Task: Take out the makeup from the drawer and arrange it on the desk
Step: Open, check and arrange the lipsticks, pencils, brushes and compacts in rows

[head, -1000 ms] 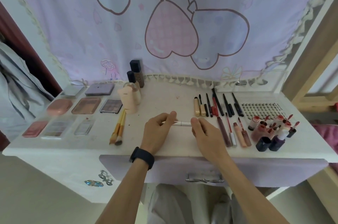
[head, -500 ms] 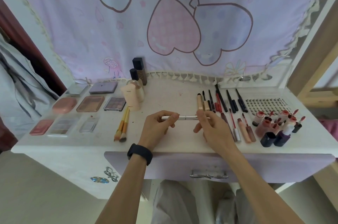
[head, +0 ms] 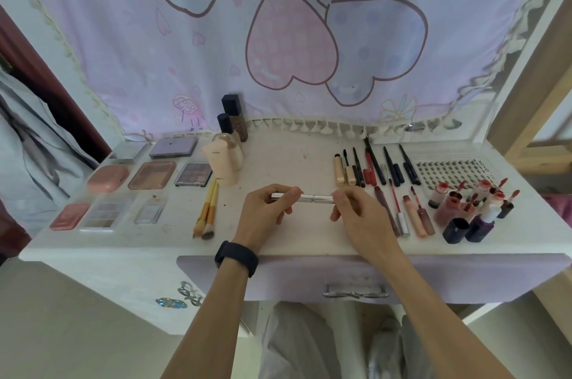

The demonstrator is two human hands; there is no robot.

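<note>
Now L hand point(head: 263, 216) & R hand point(head: 363, 220) pinch silver tube point(head: 312, 198) horiz.

palettes point(head: 151, 175) left — bottles point(head: 227, 158) centre-back | pencils point(head: 376, 166) right | drawer point(head: 309, 279) below desk point(head: 278, 149)

Desk point(head: 288, 162), frame centre: bare strip open between brushes point(head: 206, 211) at left and lip tubes point(head: 413, 217) at right, bottles point(head: 227, 162) blocking its upper-left end.

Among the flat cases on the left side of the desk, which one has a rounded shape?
The plain pink compact, leftmost in the middle row. Its shell is domed and oval, while all the others are flat rectangles.
</note>
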